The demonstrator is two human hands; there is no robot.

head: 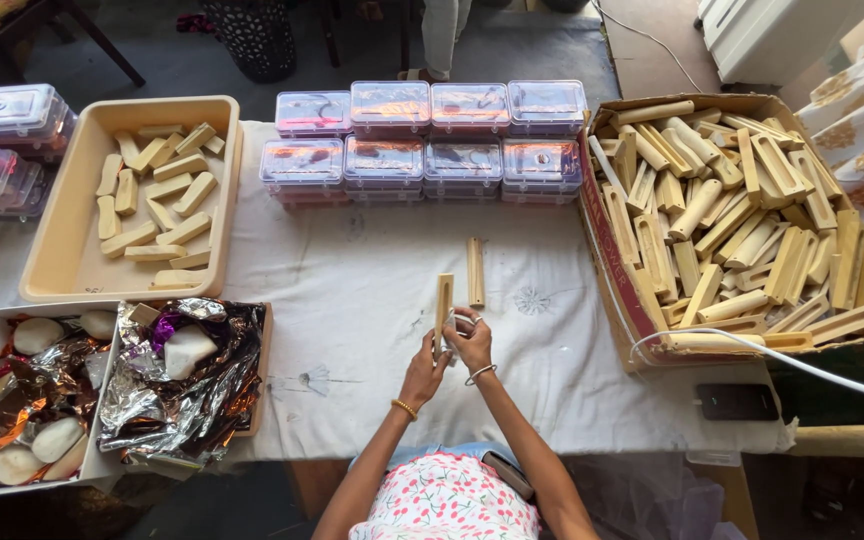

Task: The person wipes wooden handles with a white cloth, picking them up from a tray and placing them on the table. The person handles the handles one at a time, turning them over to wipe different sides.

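My left hand [425,366] grips the lower end of a long cream-coloured grooved stick [443,300], holding it upright over the white cloth. My right hand [470,340] is pressed against the same stick from the right, fingers curled, with a small white thing between them that I cannot make out. A second cream stick [475,271] lies flat on the cloth just beyond my hands. Both wrists wear bangles.
A cardboard box [607,250] at right is heaped with several cream sticks. A beige tray [72,260] at left holds short cream blocks. Clear lidded boxes [422,140] line the far edge. Foil-lined boxes [182,385] with white lumps sit front left. A phone [737,401] and white cable [812,368] lie right.
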